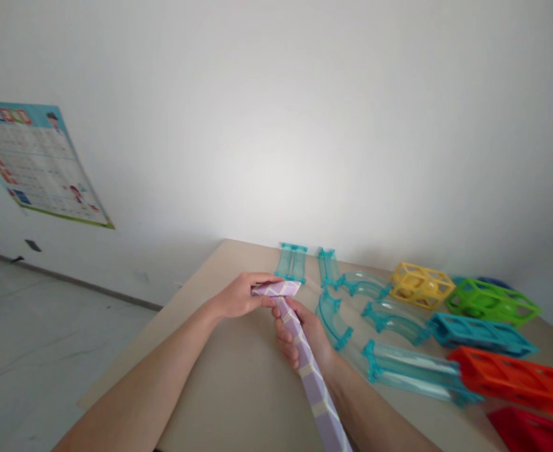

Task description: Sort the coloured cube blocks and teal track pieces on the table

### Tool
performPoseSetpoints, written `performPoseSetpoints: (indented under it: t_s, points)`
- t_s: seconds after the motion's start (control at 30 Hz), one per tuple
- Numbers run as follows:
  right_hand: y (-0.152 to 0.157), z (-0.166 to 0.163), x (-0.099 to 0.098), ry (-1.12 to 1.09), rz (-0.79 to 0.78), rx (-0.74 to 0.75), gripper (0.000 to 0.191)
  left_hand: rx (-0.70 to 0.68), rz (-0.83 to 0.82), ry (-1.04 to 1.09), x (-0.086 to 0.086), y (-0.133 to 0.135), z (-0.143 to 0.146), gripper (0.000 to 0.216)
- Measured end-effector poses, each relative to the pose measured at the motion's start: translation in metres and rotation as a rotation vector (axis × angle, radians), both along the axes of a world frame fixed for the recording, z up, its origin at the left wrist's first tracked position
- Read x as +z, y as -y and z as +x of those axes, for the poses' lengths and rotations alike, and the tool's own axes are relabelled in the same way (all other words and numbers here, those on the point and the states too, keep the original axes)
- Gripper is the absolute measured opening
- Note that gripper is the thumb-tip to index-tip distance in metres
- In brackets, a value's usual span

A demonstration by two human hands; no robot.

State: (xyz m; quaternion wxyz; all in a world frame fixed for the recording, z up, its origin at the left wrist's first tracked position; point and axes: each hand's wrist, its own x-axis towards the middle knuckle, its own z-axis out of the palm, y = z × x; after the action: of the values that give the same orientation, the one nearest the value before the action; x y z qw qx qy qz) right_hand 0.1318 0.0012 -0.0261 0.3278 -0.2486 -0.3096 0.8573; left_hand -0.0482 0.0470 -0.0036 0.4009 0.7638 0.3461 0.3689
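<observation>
A long pale purple snake puzzle (310, 375), made of segments with cream lines between them, runs from the lower edge up to both hands. Its far end is bent sharply across to form a short crosspiece. My left hand (244, 295) grips that bent end from the left, fingers along the top and thumb beneath. Just below the bend, my right hand (304, 333) is wrapped round the long straight part. The two hands nearly meet at the corner, above the beige table (224, 376). The near end of the puzzle runs out of the picture.
Clear teal track pieces (335, 319), straight and curved, lie right of the hands. Beyond them stand open-frame blocks: yellow (421, 285), green (490, 303), blue (483, 336), orange (516, 378) and red (533, 432). A white wall (267, 138) with a poster (41, 163) rises behind.
</observation>
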Motion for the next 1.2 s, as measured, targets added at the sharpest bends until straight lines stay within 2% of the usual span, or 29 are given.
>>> performPoseSetpoints:
  t_s: [0.1, 0.2, 0.27, 0.4, 0.53, 0.63, 0.77, 0.9, 1.07, 1.2]
  points:
    - [0.003, -0.001, 0.001, 0.044, 0.016, -0.032, 0.034, -0.002, -0.012, 0.016, -0.001, 0.002, 0.002, 0.045]
    - [0.007, -0.004, 0.001, 0.132, 0.055, -0.097, 0.033, -0.080, -0.150, 0.074, 0.000, 0.003, 0.003, 0.042]
    - [0.009, -0.006, 0.001, 0.179, 0.091, -0.127, 0.033, -0.077, -0.205, 0.100, 0.001, 0.001, 0.003, 0.040]
    - [0.015, -0.010, 0.001, 0.251, 0.225, -0.120, 0.036, 0.131, -0.234, 0.087, 0.001, -0.004, 0.005, 0.030]
    - [0.021, -0.013, 0.003, 0.305, 0.278, -0.098, 0.036, 0.289, -0.574, 0.238, -0.006, -0.009, 0.006, 0.021]
    - [0.021, -0.012, 0.004, 0.304, 0.303, -0.092, 0.037, 0.336, -0.767, 0.341, -0.008, -0.012, 0.006, 0.017]
    - [0.019, -0.009, 0.002, 0.266, 0.327, -0.109, 0.037, 0.303, -0.955, 0.437, -0.003, -0.015, 0.001, 0.011]
    - [0.018, -0.007, 0.002, 0.226, 0.347, -0.138, 0.038, 0.241, -1.063, 0.573, 0.005, -0.015, -0.004, 0.010]
    - [0.018, -0.008, 0.004, 0.182, 0.375, -0.206, 0.039, 0.179, -1.043, 0.797, 0.012, -0.008, 0.002, 0.020]
    - [0.017, -0.010, 0.007, 0.188, 0.375, -0.254, 0.038, 0.130, -1.062, 1.024, 0.008, -0.003, 0.019, 0.035]
